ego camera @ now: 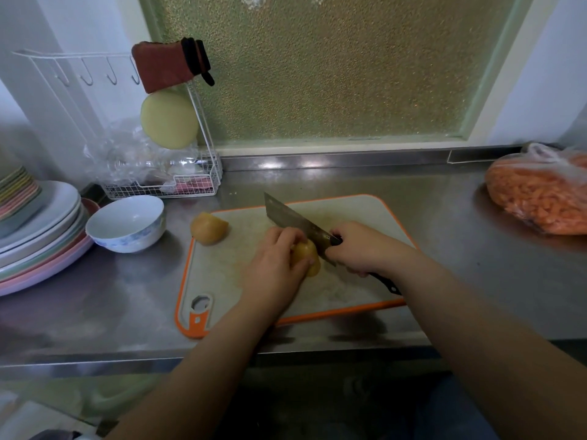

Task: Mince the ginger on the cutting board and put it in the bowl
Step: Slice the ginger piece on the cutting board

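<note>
At left of centre the white bowl (pixel 127 227) sits empty on the steel tabletop (pixel 460 249), beside the cutting board (pixel 365 214), where the left hand (pixel 273 268) grips ginger (pixel 306 257) and the right hand (pixel 362 249) clasps the knife (pixel 295 223).

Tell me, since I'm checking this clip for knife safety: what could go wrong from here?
The left hand steadies a rounded ginger piece right beside the cleaver gripped by the right hand; the piece could roll and the blade nick a finger. A second ginger chunk overhangs the cutting board's edge and might get knocked onto the counter.
</note>
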The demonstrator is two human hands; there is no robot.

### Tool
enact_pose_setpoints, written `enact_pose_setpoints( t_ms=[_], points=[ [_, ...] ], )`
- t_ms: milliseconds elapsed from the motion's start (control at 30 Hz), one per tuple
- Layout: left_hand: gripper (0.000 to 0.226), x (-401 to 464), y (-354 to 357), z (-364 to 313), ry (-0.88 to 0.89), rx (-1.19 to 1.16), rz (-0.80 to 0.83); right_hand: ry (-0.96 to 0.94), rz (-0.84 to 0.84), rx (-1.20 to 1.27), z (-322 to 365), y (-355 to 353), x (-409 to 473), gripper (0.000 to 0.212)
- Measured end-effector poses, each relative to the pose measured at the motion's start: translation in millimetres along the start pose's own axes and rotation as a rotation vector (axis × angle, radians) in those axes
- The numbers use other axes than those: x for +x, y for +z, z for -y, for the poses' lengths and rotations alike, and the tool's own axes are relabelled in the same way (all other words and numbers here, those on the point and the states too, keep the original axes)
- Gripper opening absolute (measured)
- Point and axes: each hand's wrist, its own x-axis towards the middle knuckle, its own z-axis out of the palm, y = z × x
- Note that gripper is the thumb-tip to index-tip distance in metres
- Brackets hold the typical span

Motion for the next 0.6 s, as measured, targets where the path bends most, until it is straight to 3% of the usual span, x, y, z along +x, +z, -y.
enact_pose_setpoints(
  t_ms=[167,367,600],
  points=[
    [0.032,0,6,-1,0.062,0.071,-0.074,0.03,-0.021,-0.125,-1,-3,-4,0.012],
    [0.003,11,3,1,0.172,0.061,-0.075,0.055,-0.003,-0.136,-5,2,-8,0.019],
    [0.003,12,3,1,0.219,0.135,-0.088,0.029,-0.036,-0.215,1,-4,-17,0.018]
  ],
)
